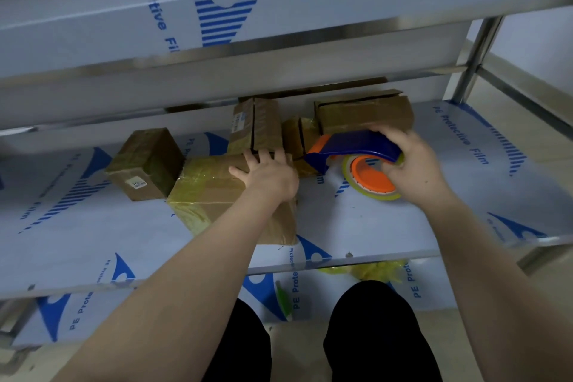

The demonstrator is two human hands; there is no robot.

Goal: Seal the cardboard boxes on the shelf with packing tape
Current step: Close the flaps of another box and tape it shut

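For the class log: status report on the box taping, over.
Left hand flat on near box, pressing it down. Right hand grips tape dispenser, nose by the box's far right corner. Small box sits close behind the nose.

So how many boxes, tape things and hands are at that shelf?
Cardboard boxes: 5
Tape dispenser: 1
Hands: 2, left hand pressing a box, right hand gripping the dispenser
Total: 8

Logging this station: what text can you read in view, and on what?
"PE Protective Film": blue print on the shelf film, cut off on the upper shelf and lower shelf.
Sticker on the left box: too blurred.
Label on the upright box: too blurred.
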